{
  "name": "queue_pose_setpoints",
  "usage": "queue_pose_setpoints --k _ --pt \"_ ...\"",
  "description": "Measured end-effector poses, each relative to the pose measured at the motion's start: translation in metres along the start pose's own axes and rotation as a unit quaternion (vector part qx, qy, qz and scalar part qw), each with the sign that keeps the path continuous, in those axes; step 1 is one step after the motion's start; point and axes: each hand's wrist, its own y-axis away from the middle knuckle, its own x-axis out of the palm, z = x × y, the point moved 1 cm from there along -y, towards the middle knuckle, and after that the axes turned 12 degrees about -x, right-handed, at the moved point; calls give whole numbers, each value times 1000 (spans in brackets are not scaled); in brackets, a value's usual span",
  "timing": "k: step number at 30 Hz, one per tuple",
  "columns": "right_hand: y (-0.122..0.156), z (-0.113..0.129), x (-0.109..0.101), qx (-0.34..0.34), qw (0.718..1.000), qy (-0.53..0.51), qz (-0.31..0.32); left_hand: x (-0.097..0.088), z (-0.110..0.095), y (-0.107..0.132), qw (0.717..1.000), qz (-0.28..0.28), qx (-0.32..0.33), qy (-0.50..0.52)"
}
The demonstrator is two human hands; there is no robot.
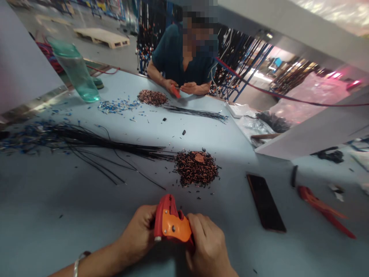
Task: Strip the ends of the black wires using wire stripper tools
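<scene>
My right hand (209, 242) is wrapped round the handles of a red and orange wire stripper (176, 227), low in the middle of the head view. At the stripper's jaw end, my left hand (141, 227) is closed against its red head; its fingertips are hidden behind the tool. No wire shows in the jaws. Just beyond lies a heap of short black and copper wire offcuts (196, 171). A bundle of long black wires (115, 144) stretches left from this heap, with blue-tipped terminals (31, 134) at its far end.
A phone (265, 202) and another red hand tool (324, 211) lie to the right. Across the table, a person (184, 57) holds a red tool near a second offcut pile (152, 97) and black wires (196, 112). A green bottle (77, 73) stands at the left.
</scene>
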Motion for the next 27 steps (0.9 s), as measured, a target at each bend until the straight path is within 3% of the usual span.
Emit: queue_pose_setpoints --k 14,24,27 --pt "-2 -4 3 -2 1000 -2 0 -3 2 1 1000 -18 -2 -23" --pt "-4 -10 8 22 1000 6 -3 -2 0 -1 996 -57 16 -61" --pt "-6 -12 2 33 999 -14 -16 -5 2 1 987 -99 35 -119"
